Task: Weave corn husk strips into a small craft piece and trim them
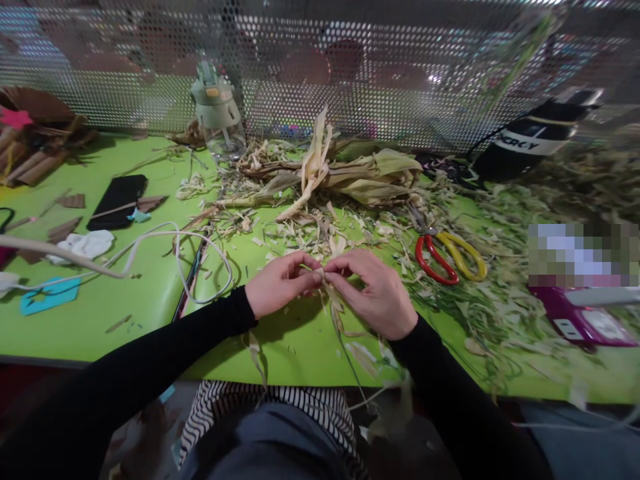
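Note:
My left hand (pixel 286 283) and my right hand (pixel 373 290) meet fingertip to fingertip above the green table (pixel 280 357). Both pinch a pale strip of corn husk (pixel 336 310), whose loose ends trail below the fingers toward the table's front edge. The part between the fingertips is mostly hidden. Just beyond the hands, husk scraps are scattered over the tabletop. A bundle of dried corn husks (pixel 370 177) lies behind them, with one pale husk (pixel 315 167) sticking up from it. Scissors (pixel 445 257) with one red and one yellow handle rest to the right.
A clear bottle (pixel 217 113) with a green lid stands at the back, before a perforated metal screen (pixel 330 73). A black phone (pixel 119 202) and a white cable (pixel 177 257) lie left. A black bottle (pixel 535 143) leans at right, near a magenta device (pixel 583 320) among shreds.

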Tool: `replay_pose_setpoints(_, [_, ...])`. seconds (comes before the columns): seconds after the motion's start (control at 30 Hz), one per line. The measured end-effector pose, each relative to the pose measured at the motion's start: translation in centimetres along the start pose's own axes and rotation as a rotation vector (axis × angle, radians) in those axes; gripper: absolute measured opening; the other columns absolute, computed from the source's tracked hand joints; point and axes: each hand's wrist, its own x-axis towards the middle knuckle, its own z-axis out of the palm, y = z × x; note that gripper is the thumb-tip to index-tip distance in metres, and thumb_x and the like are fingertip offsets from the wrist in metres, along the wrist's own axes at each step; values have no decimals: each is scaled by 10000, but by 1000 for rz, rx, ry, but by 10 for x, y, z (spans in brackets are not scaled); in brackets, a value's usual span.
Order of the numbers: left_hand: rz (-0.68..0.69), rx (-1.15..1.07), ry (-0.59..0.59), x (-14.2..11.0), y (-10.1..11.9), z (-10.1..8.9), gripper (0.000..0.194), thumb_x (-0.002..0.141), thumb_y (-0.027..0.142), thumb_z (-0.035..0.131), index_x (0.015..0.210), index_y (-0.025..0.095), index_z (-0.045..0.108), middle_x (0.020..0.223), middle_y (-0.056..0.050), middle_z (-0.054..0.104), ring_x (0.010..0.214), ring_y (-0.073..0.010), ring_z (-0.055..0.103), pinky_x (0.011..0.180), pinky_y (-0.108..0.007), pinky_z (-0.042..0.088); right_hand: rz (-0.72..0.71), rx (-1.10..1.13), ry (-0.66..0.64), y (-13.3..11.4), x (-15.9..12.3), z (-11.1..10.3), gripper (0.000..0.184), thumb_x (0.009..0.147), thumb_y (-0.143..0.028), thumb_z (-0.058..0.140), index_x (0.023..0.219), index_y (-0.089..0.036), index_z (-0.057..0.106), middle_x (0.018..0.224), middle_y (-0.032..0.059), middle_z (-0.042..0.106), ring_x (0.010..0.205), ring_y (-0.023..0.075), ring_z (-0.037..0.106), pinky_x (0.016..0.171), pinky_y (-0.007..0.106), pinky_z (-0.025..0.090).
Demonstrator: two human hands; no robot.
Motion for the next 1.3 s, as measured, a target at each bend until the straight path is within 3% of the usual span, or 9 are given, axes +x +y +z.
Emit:
replay_pose_setpoints(0.17, [29, 45, 59, 1, -2, -2, 140, 803, 238, 635, 838, 114, 577, 725, 2, 616, 620, -69, 555, 634, -228, 443, -5, -29, -17, 0, 0, 1, 57, 854, -223, 580, 878, -185, 614, 815, 50, 657, 772, 193, 595, 712, 361, 478])
replay_pose_setpoints(0.33, [49, -82, 45, 1, 2, 3, 137, 789, 199, 653, 767, 111, 551, 667, 33, 581, 575, -47, 536, 611, -205, 439, -95, -58, -30, 0, -1, 2, 401, 804, -261, 647, 1195, -226, 565, 1177, 108, 602, 1087, 272, 551, 902, 484, 458])
replay_pose_setpoints(0.7, [-39, -134, 46, -2, 6, 3, 158, 817, 195, 620, 750, 125, 495, 681, -1, 650, 622, -80, 634, 660, -241, 501, -45, -17, 42, -6, -2, 2, 75, 853, -213, 584, 925, -199, 598, 845, 46, 659, 776, 180, 603, 680, 321, 488])
replay_pose_setpoints(0.83, [15, 57, 81, -1, 10, -9, 139, 826, 190, 552, 731, 151, 459, 694, -16, 644, 689, -109, 634, 665, -255, 484, 6, -63, 133, -6, -2, -1, 56, 855, -214, 566, 904, -192, 580, 757, 19, 603, 633, 143, 532, 559, 277, 430])
replay_pose_setpoints(0.93, [76, 475, 58, -4, 13, -19, 92, 785, 205, 556, 724, 156, 508, 723, -22, 637, 681, -129, 593, 689, -295, 470, -21, -73, 144, -5, -2, -2, 70, 854, -198, 569, 924, -196, 575, 800, 29, 625, 665, 149, 550, 586, 285, 448])
replay_pose_setpoints(1.0, [155, 681, 38, -7, 17, -21, 114, 766, 222, 575, 861, 159, 579, 866, -48, 661, 766, -159, 591, 757, -335, 467, -67, -78, 108, -4, -1, -1, 95, 859, -201, 571, 954, -198, 576, 866, 50, 654, 749, 173, 587, 648, 311, 479])
replay_pose_setpoints(1.1, [323, 775, 85, -12, 22, -16, 356, 776, 242, 590, 1125, 177, 564, 1116, -88, 632, 988, -207, 565, 861, -358, 440, -150, -121, 7, -4, -1, 2, 99, 875, -186, 546, 968, -191, 580, 917, 68, 676, 837, 199, 611, 741, 360, 495])
replay_pose_setpoints(1.2, [318, 730, 27, -13, 21, -12, 308, 834, 289, 552, 1116, 169, 578, 1009, -77, 657, 794, -152, 598, 719, -296, 466, -216, -144, -56, -4, -2, 5, 132, 888, -172, 523, 1012, -177, 565, 951, 86, 675, 866, 208, 618, 761, 381, 505])
replay_pose_setpoints(1.3, [126, 405, -104, -7, 13, -13, 284, 854, 300, 543, 1101, 160, 546, 826, -26, 636, 539, -78, 551, 515, -224, 428, -219, -107, -13, -5, -3, 6, 218, 881, -185, 545, 1098, -180, 524, 1076, 120, 632, 985, 226, 599, 791, 396, 523])
